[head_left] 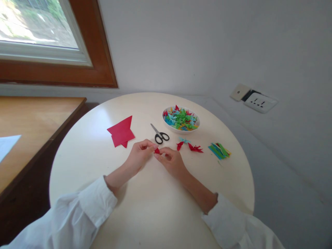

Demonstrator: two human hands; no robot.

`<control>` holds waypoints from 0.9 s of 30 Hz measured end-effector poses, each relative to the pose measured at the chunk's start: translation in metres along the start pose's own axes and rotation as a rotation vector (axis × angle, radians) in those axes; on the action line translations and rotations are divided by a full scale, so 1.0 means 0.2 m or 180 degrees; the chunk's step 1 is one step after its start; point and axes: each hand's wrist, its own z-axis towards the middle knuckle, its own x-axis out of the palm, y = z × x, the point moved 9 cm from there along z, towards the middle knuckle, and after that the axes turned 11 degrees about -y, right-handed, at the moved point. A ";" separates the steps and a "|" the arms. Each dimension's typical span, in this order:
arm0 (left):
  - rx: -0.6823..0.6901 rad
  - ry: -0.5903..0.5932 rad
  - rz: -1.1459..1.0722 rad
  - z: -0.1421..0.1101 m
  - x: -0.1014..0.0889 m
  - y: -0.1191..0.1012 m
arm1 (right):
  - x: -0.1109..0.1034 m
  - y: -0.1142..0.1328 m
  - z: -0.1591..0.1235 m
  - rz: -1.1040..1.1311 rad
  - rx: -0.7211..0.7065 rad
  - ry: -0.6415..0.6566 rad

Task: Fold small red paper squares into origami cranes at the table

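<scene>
Between my fingertips is a small folded piece of red paper [157,151]. My left hand [142,152] pinches it from the left, and my right hand [171,159] pinches its right side. The fingers partly cover the piece, so its full shape is hidden. Just beyond my hands lies a pair of scissors [159,134] with black handles, blades pointing away to the left. Right of the scissors are a folded red paper crane [195,148], a smaller red one [180,145] and a light blue one [184,140].
A white bowl [178,131] full of colourful paper cranes stands at the back of the round white table [155,214]. Red paper sheets [121,132] lie at left, and green, blue and yellow paper strips [220,151] at right. A wall socket [260,102] and wooden desk [33,114] flank the table.
</scene>
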 end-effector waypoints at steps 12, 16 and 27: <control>-0.0291 0.0083 -0.0191 0.00 0.02 0.04 | -0.01 0.03 0.00 0.0022 -0.0076 0.0064; -0.0364 0.0188 -0.0217 -0.01 0.03 0.06 | -0.02 0.04 0.00 0.0039 -0.0093 0.0076; -0.0101 0.0146 -0.0089 -0.01 0.02 0.01 | 0.01 0.01 0.00 0.0193 -0.0012 0.0080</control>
